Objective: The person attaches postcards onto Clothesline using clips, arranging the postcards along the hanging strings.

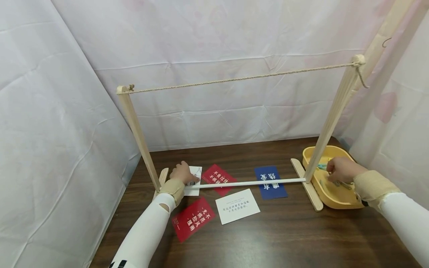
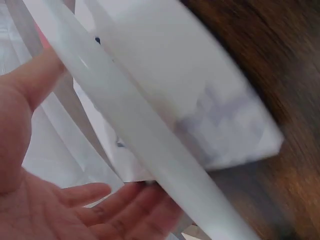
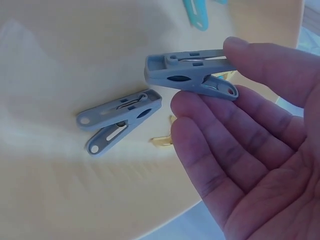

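Observation:
My left hand (image 1: 182,174) is beside a white card with dark print (image 1: 195,171) at the left end of the frame's white rod (image 1: 248,183). In the left wrist view its thumb (image 2: 42,75) and loosely spread fingers (image 2: 130,212) are near the card's edges, behind the rod; whether they touch the card is unclear. My right hand (image 1: 345,169) reaches into a yellow basin (image 1: 330,149). It pinches a grey-blue clothespin (image 3: 187,75) by the handles between thumb and fingers. Another grey-blue clothespin (image 3: 120,117) lies in the basin.
A rope (image 1: 214,82) spans two wooden posts (image 1: 139,137) above the rod. On the dark table (image 1: 278,242) lie two red cards (image 1: 193,219), another white card (image 1: 237,206) and a blue card (image 1: 270,182). A turquoise clothespin (image 3: 196,14) is also in the basin.

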A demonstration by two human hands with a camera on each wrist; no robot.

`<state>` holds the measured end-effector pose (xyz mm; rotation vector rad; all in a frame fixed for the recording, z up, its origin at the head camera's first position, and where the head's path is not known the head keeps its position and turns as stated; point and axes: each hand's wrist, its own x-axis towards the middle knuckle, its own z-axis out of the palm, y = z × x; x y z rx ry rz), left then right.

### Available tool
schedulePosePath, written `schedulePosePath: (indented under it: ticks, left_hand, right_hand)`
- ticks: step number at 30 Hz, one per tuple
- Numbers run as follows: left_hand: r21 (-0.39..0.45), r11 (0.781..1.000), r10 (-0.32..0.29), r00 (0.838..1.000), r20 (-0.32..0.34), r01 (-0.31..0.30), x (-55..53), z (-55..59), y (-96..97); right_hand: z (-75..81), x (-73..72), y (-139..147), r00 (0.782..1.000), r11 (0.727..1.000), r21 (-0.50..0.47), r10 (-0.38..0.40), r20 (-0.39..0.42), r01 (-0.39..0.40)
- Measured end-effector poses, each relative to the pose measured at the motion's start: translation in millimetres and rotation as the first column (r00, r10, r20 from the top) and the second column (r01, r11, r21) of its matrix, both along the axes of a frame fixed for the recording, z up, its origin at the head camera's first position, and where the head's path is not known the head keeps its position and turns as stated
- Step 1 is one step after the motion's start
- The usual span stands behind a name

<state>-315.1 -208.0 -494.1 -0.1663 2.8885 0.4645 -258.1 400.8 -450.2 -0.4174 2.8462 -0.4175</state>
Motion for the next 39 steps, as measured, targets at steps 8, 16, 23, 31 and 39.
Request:
schedulePosePath:
  ticks: [8,16,23,31,39]
  left_hand:
    - [0.145,0.989,0.037,0.995,-0.089,-0.024,-11.9,-1.7,0.2]
    - [0.279,0.960,0.081,0.979,-0.187,-0.026,-26.2,-1.0,1.6]
    - [0.329,0.943,0.135,0.962,-0.236,-0.052,-34.9,1.6,3.6]
    - [0.313,0.946,0.153,0.971,-0.184,-0.090,-40.1,7.8,7.8]
    - [0.177,0.984,0.020,0.981,-0.194,0.016,-96.1,-51.8,-10.0]
  right_hand:
    - [2.4,4.9,-2,0.999,0.999,-0.049,-0.022,-0.029,0.021]
    - [4.1,6.8,-5,0.997,0.996,-0.082,-0.041,-0.060,0.036]
    - [1.4,9.1,-8,0.997,0.993,-0.107,-0.049,-0.063,0.043]
    - [0.4,11.7,-8,0.996,0.991,-0.120,-0.061,-0.063,0.053]
    - [4.4,14.0,-9,0.990,0.988,-0.136,-0.083,-0.116,0.067]
